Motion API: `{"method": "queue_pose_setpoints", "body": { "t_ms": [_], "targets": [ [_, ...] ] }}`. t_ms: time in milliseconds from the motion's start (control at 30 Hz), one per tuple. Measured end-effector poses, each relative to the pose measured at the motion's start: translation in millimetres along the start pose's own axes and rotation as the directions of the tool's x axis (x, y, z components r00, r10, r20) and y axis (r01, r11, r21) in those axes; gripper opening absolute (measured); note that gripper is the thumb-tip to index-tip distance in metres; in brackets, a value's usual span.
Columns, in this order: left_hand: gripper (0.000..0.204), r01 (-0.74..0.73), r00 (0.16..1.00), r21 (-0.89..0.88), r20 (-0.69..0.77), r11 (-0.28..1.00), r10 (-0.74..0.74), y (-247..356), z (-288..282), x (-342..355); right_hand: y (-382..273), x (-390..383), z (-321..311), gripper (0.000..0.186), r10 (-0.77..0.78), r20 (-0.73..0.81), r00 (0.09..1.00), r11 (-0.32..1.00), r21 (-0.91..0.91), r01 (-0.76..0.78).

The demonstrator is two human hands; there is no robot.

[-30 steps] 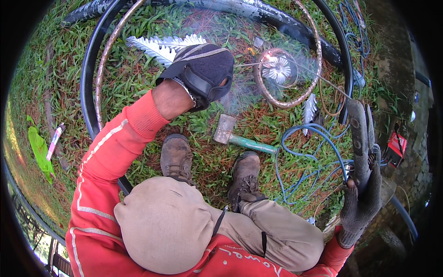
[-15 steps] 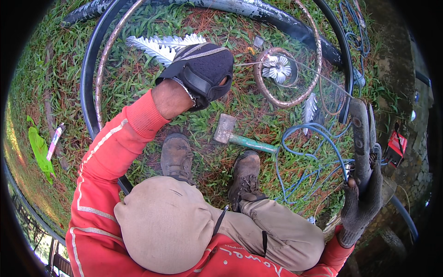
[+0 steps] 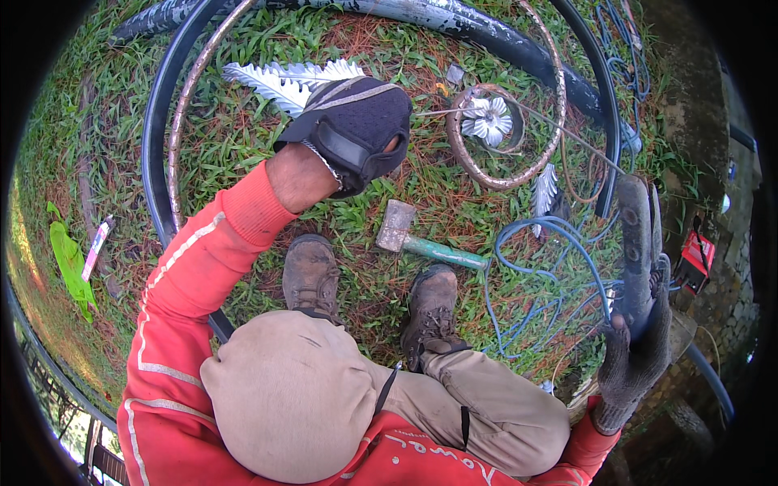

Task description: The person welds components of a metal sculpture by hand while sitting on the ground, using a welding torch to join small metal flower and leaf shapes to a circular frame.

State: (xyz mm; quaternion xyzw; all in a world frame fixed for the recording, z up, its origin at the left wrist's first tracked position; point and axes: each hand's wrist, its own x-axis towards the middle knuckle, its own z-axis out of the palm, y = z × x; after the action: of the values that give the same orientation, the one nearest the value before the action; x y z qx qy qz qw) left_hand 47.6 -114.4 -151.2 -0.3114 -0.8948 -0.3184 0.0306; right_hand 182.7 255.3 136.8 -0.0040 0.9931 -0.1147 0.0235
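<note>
My left hand is wrapped in a black cloth covering with a strap, rather like a cap. It looks closed, but its fingers are mostly hidden. A thin rod runs from beside it toward a silvery metal flower inside a brown metal scroll. My right hand, in a grey knit glove, grips a dark welding electrode holder. From the holder's jaws a thin electrode slants up and left to the scroll near the flower. Silvery metal leaves lie beyond my left hand.
A hammer with a green handle lies by my boots. Blue cable loops over the grass near my right arm. A black curved bar and a peeling pipe frame the work. A red box stands at right.
The haze around the scroll and flower has thinned. My right hand and the electrode holder have shifted very slightly; my left hand stays almost where it was.
</note>
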Motion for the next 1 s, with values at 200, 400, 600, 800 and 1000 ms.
{"method": "queue_pose_setpoints", "body": {
  "t_ms": [200,400,600,800,1000],
  "targets": [
    [0.021,0.02,0.999,-0.107,-0.024,0.994,-0.023,5,-13,-6,3,-9,-4,0.074,0.126,0.0,0.992,0.99,-0.06,-0.126],
    [0.024,0.171,0.984,-0.237,0.001,0.956,-0.176,1,23,-29,5,-14,-7,0.08,0.194,-0.025,0.981,0.98,-0.036,-0.195],
    [0.03,0.427,0.904,-0.394,0.176,0.814,-0.389,11,37,-13,6,-13,-5,0.079,0.18,-0.022,0.983,0.984,0.004,-0.18],
    [0.043,0.516,0.851,-0.518,0.222,0.682,-0.476,1,60,-25,7,-13,-6,0.081,0.182,-0.038,0.983,0.982,-0.035,-0.184],
    [0.043,0.603,0.786,-0.569,0.306,0.559,-0.537,-5,77,-26,14,-14,-1,0.081,0.183,-0.047,0.982,0.983,0.007,-0.183]
  ]
}}
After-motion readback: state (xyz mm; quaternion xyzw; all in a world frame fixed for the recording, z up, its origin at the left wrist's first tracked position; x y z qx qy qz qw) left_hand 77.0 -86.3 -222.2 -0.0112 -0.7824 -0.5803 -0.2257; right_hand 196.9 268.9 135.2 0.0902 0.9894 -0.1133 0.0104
